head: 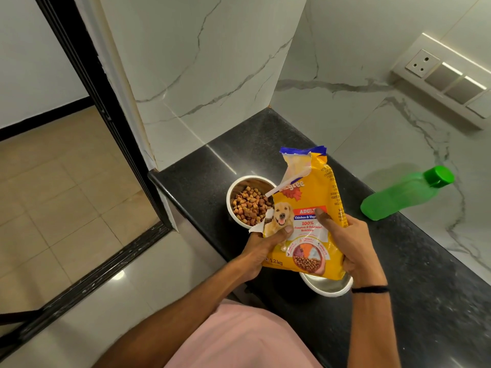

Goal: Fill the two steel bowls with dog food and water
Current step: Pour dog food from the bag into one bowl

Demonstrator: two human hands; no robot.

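A yellow dog food bag with a torn-open top is held upright over the black counter. My left hand grips its lower left edge, thumb on the front. My right hand grips its right side, thumb across the label. A steel bowl behind the bag's left side holds brown kibble. A second steel bowl sits under the bag's bottom, mostly hidden; what shows of its inside looks bare. A green water bottle with its cap on lies on the counter to the right.
The black granite counter runs along a marble wall with a switch panel at upper right. Its left edge drops to a tiled floor beside a dark door frame.
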